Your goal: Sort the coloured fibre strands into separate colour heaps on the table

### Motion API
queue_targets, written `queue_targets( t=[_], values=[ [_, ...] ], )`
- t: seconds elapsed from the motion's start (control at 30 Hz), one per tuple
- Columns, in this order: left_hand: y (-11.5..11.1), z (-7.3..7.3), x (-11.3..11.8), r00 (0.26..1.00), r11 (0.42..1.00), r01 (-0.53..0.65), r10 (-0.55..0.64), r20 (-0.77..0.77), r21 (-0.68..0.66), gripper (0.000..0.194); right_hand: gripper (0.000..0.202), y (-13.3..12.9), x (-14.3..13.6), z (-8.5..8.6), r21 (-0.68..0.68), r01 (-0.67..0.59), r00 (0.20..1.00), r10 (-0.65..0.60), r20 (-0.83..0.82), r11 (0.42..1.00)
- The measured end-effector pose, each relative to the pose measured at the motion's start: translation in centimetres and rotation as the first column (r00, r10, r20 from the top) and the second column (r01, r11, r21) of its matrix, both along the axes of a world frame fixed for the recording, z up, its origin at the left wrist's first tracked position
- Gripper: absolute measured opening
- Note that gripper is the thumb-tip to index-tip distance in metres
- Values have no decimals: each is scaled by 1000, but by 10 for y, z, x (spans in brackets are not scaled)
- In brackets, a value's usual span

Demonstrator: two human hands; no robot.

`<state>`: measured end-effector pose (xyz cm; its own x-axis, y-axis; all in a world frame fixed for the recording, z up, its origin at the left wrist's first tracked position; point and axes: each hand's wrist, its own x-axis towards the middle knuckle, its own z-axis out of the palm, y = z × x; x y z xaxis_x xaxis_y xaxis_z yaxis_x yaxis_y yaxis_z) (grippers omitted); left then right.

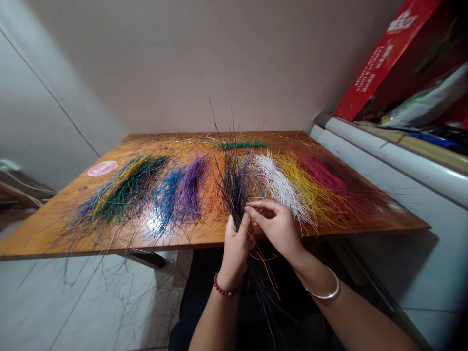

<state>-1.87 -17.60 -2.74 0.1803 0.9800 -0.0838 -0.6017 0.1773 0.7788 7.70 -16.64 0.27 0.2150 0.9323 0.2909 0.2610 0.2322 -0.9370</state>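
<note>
My left hand [237, 243] is wrapped round a bundle of thin dark wires [234, 187], held upright in front of me at the table's near edge. Its loose lower ends hang below the fist, with a few orange strands [268, 273] among them. Beside the bundle, my right hand [276, 222] has thumb and forefinger pinched together close to its right side. Whatever lies in that pinch is too fine to make out. Behind the bundle an orange pile of wires [215, 190] is partly hidden.
Across the wooden table [190, 239] lie piles of wire: mixed green and yellow [127, 190], blue [168, 195], purple [192, 187], white [280, 183], yellow [310, 187] and red [323, 173]. A green bunch [244, 145] lies at the back. A red box [387, 53] stands at right.
</note>
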Motion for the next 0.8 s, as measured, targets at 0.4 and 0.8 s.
queue_targets(
  t=[0.4, 0.8],
  values=[
    [0, 0, 0, 1000, 1000, 17, -17, -9, 18, 27, 17, -1, 1, -3, 61, 20, 999, -22, 33, 998],
    [0, 0, 1, 999, 999, -4, 6, 43, -45, 35, 23, 0, 2, -5, -57, -133, 977, 121, -178, 990]
  ],
)
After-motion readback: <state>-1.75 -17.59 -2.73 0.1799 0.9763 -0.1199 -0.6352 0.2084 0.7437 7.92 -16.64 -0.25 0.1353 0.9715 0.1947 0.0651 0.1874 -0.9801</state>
